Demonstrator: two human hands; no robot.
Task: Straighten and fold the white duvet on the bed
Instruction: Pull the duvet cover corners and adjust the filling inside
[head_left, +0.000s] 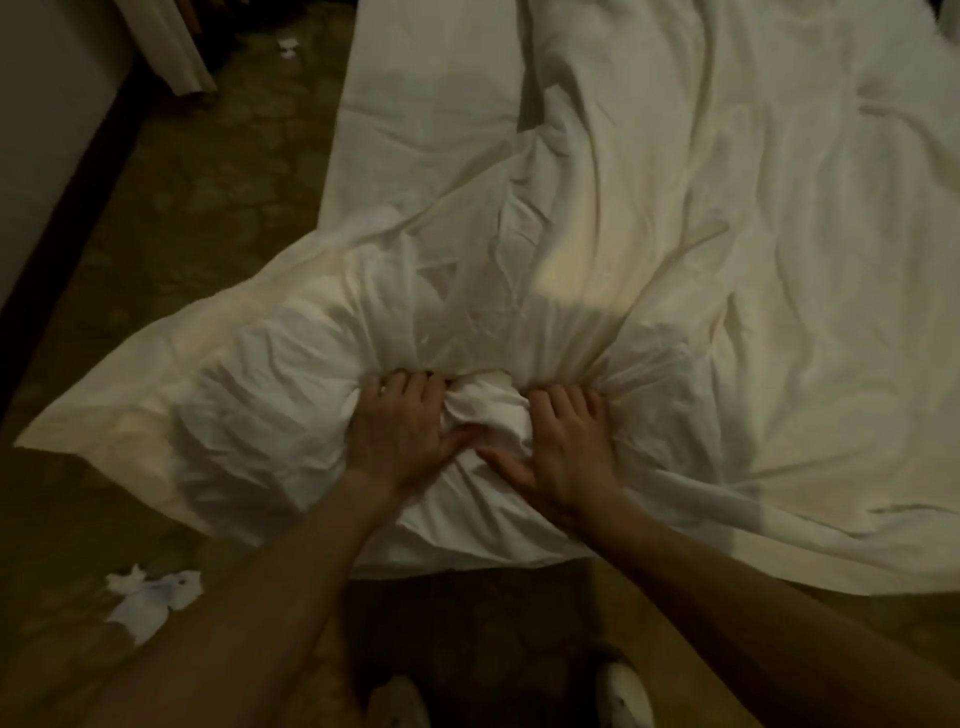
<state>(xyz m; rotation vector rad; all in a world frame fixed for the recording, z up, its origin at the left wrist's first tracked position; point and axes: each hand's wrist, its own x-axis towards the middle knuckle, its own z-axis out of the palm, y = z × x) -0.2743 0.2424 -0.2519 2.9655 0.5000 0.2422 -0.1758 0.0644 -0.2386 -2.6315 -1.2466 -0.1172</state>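
The white duvet (675, 249) lies crumpled across the bed, with one corner hanging off the near left side over the floor. My left hand (400, 431) and my right hand (561, 447) sit side by side near the foot edge. Each grips a bunch of the duvet's fabric, fingers curled into the folds, and a gathered lump of cloth stands between the two hands. Creases radiate from both grips. The bare white sheet (415, 104) of the bed shows at the far left.
A patterned carpet (208, 218) runs along the bed's left side. Crumpled white paper (150, 597) lies on it near my left forearm, and another scrap (288, 47) lies farther off. A wall with dark skirting (52, 208) stands at left. My shoes (623, 696) show at the bottom.
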